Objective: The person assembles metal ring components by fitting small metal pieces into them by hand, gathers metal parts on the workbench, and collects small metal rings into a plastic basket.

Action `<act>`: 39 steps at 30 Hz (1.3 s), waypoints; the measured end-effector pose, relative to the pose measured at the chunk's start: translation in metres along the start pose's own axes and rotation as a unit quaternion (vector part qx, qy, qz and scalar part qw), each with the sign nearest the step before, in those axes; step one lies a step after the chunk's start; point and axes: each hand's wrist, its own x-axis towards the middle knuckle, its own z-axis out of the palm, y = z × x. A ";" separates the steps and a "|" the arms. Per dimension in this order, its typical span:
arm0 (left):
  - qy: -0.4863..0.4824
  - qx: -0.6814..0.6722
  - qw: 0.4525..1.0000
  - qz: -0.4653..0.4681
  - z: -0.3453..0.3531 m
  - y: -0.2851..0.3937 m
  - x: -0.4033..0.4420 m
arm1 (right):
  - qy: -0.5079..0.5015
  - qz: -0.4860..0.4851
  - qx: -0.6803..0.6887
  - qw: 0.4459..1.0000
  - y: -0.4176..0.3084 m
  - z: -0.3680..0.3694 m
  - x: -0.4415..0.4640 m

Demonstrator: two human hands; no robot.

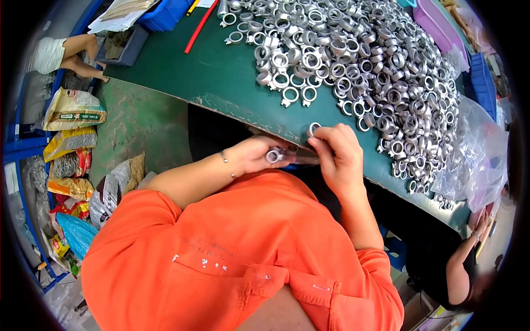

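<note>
My left hand (255, 154) is closed around a small metal ring with a lug (271, 156), just off the table's near edge. Between thumb and forefinger, my right hand (341, 148) pinches another metal ring (314, 129) over the edge of the green table (226, 94). A shiny, see-through strip (303, 156) spans the space between my hands; its kind I cannot make out. Beyond them a large heap of similar grey metal rings (353, 60) covers the far and right part of the table, with a few loose ones at its near border.
A red rod (201, 26) lies at the table's far left, near blue bins (164, 15). Clear plastic bags (475, 151) and a pink bin (439, 25) stand to the right. Another person's arm (461, 265) is at lower right. Filled sacks (74, 109) line the left.
</note>
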 end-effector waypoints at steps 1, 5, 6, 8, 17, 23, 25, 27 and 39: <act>0.016 -0.041 0.999 0.023 0.006 0.002 0.006 | 0.010 0.055 0.069 0.996 -0.002 -0.001 -0.002; -0.009 -0.074 0.997 0.037 0.015 0.011 0.020 | 0.023 0.246 0.396 0.885 -0.003 -0.007 -0.010; -0.042 -0.043 0.998 0.023 0.018 0.014 0.019 | 0.020 0.271 0.438 0.857 -0.004 -0.010 -0.009; -0.016 0.054 0.998 -0.017 0.020 0.016 0.001 | 0.021 0.280 0.463 0.841 0.000 -0.012 -0.010; -0.044 0.314 0.914 0.253 0.084 0.038 -0.069 | 0.083 0.075 0.364 0.925 0.002 0.008 -0.010; 0.008 0.419 0.795 0.439 0.087 0.039 -0.062 | 0.110 -0.017 0.212 0.971 0.000 0.012 -0.007; 0.017 0.439 0.776 0.452 0.088 0.039 -0.063 | 0.104 0.029 0.252 0.962 -0.003 0.010 -0.009; 0.028 0.457 0.757 0.466 0.088 0.038 -0.064 | 0.067 0.073 0.292 0.951 -0.001 0.008 -0.011; 0.029 0.503 0.707 0.496 0.086 0.039 -0.065 | -0.042 0.214 0.407 0.887 -0.003 -0.002 -0.011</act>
